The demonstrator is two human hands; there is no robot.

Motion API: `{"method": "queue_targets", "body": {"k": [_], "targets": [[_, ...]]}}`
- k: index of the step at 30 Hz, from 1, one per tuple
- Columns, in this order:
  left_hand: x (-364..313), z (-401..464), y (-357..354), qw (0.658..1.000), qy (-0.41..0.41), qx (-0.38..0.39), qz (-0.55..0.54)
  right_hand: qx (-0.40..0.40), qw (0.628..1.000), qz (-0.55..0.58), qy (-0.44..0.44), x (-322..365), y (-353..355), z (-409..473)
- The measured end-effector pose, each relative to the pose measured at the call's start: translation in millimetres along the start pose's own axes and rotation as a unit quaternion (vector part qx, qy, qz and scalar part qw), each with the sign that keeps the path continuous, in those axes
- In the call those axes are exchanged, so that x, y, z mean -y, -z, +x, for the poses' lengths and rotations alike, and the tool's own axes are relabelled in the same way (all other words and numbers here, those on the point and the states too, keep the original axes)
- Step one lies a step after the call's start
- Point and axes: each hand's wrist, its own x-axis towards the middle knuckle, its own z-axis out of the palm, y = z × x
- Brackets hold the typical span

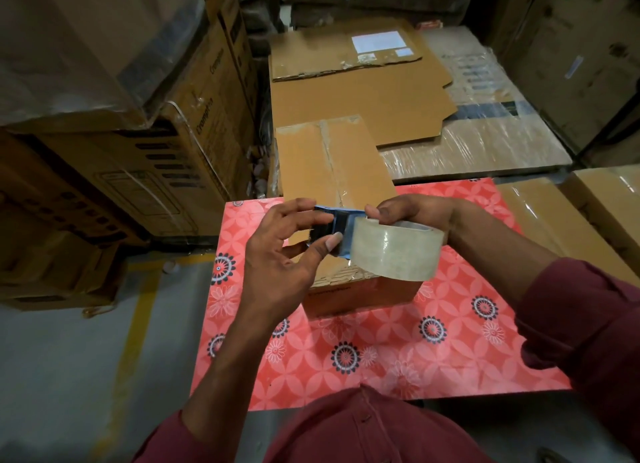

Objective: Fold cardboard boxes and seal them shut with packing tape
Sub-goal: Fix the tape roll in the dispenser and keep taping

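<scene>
Gripped in both hands, a tape dispenser (341, 232) with a clear tape roll (394, 249) is held above the box (337, 185). The right hand (412, 213) is curled over the top of the roll, its fingertips resting on the roll's upper rim next to the blue dispenser body. The left hand (280, 251) pinches the dispenser's front end, the thumb pressed on the near side and the fingers curved over the far side. Whether a loose tape end is held cannot be told.

The box stands on the table (450, 324), which is covered in a red floral pattern; it sits towards the table's far edge, roughly midway between the left and right edges, and reaches beyond that far edge. Its top flaps are closed and a strip of tape is seen along the centre seam. The near top edge of the box looks torn, with corrugation exposed.

Beyond the table's far edge, flattened cardboard sheets (356, 95) are laid on a wrapped stack (485, 144). Large cartons (114, 151) are stacked to the left of the table, and another box (606, 199) is seen past its right far corner. Maroon sleeves (581, 320) are worn on both arms.
</scene>
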Motion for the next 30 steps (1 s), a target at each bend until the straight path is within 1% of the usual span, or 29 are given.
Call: {"method": "queue_targets", "body": {"k": [2,4,10,12,13,15,17,19,21,26,30], "targets": [[0.4,1.1,1.7,1.000,0.001,0.014,0.005,0.010,1.000,-0.011,-0.007,-0.2,1.2,0.4],[-0.9,2.2,4.7,1.000,0.004,0.022,0.008,-0.009,1.000,-0.016,-0.010,1.5,0.9,0.4],[5.5,4.3,5.4,0.999,0.015,-0.010,0.037,-0.048,0.997,-0.051,-0.014,9.1,-7.8,-0.6],[6.5,3.9,2.6,0.999,0.030,-0.018,0.024,-0.053,0.996,-0.067,-0.016,10.8,-9.4,0.7],[6.7,4.9,1.4,0.998,0.053,-0.023,-0.005,-0.049,0.996,-0.078,-0.017,10.3,-8.3,1.9],[7.3,10.3,0.9,0.986,0.131,-0.024,-0.097,-0.053,0.994,-0.098,-0.023,8.8,-7.4,3.2],[9.1,17.0,1.3,0.964,0.207,0.005,-0.166,-0.062,0.992,-0.102,-0.033,8.5,-7.0,4.8],[10.6,18.1,-2.0,0.949,0.237,0.050,-0.202,-0.056,0.993,-0.099,-0.034,9.3,-7.7,6.7],[11.4,14.9,-7.5,0.944,0.236,0.067,-0.222,-0.042,0.994,-0.096,-0.031,9.5,-6.1,8.8],[17.4,12.0,-11.4,0.943,0.225,0.051,-0.238,-0.023,0.994,-0.107,-0.032,7.7,-2.3,11.1],[22.8,15.4,-12.0,0.944,0.220,0.039,-0.244,-0.024,0.994,-0.099,-0.027,6.6,-0.1,13.9]]}}
